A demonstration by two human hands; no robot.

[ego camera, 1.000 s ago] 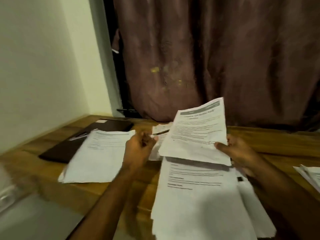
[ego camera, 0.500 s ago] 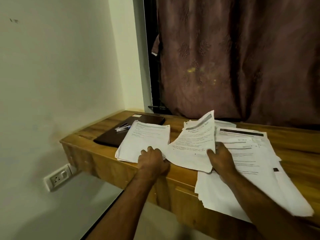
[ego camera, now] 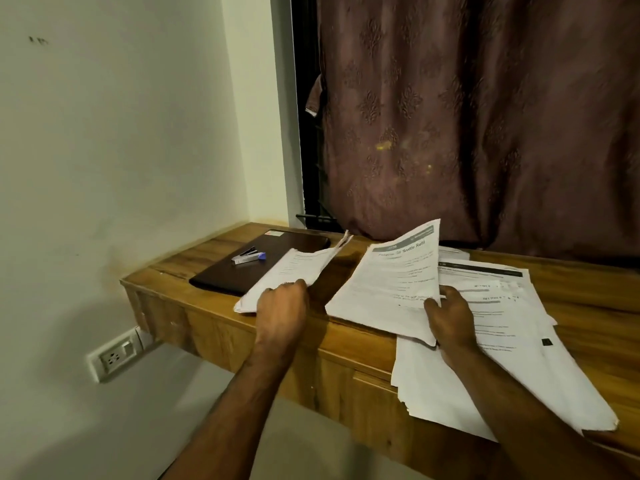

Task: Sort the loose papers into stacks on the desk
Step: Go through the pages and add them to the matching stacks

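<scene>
A printed sheet with a grey header (ego camera: 391, 282) is raised above the wooden desk (ego camera: 588, 306), pinched at its lower right corner by my right hand (ego camera: 448, 315). Under and to the right of it spreads a loose pile of papers (ego camera: 502, 344) that overhangs the desk's front edge. To the left, my left hand (ego camera: 282, 308) grips the near right edge of a smaller paper stack (ego camera: 291, 275) and tilts that edge upward, so the stack's right side stands off the desk.
A dark closed laptop (ego camera: 263, 261) lies at the desk's left end, partly under the left stack, with a small stapler and pen (ego camera: 247, 256) on it. A maroon curtain (ego camera: 467, 116) hangs behind. A wall socket (ego camera: 114, 356) sits below the desk at left.
My left hand has lifted the right edge of the left stack, which lay flat before. The held sheet has shifted right, leaving bare desk between it and the stack.
</scene>
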